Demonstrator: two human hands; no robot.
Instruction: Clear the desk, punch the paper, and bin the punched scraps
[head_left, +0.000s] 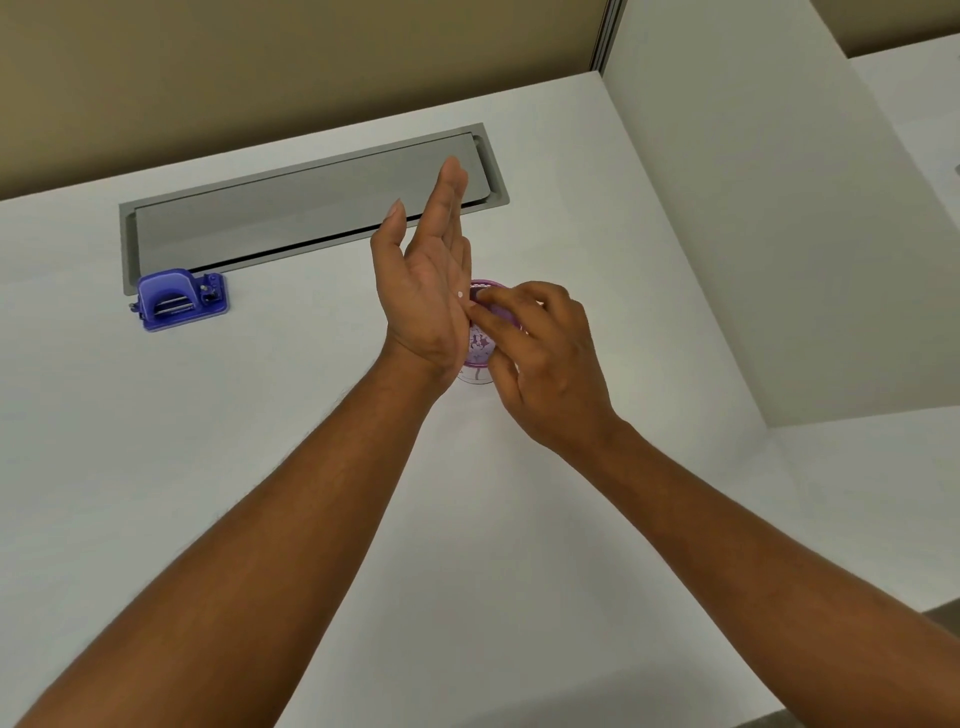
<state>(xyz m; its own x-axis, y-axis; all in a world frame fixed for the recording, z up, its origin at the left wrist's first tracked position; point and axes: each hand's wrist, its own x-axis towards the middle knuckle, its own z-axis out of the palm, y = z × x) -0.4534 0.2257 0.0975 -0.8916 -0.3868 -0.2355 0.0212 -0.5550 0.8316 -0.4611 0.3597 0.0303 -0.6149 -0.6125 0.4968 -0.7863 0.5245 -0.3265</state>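
1. The right hand (540, 358), just right of the frame's centre, has its fingertips (480, 297) pinched narrow against the edge of the left palm. They seem to be picking or brushing at a small white paper dot (460, 294) stuck there. Whether the pinch holds anything, I cannot tell.
2. The left hand (426, 291) stands open and flat at centre frame, palm turned toward the right hand, fingers straight and pointing to the top of the frame. It grips nothing.
3. Directly beneath both hands, and mostly hidden by them, sits a small purple mesh bin (480, 343) on the white desk (260, 415). The dot lies just above its rim, so the coming move is probably a short downward flick into the bin, and the right hand is the nearer one.
4. The blue hole punch (179, 299) rests well apart at the left of the frame, touching the corner of the grey cable hatch (311, 202). No paper sheet is visible.
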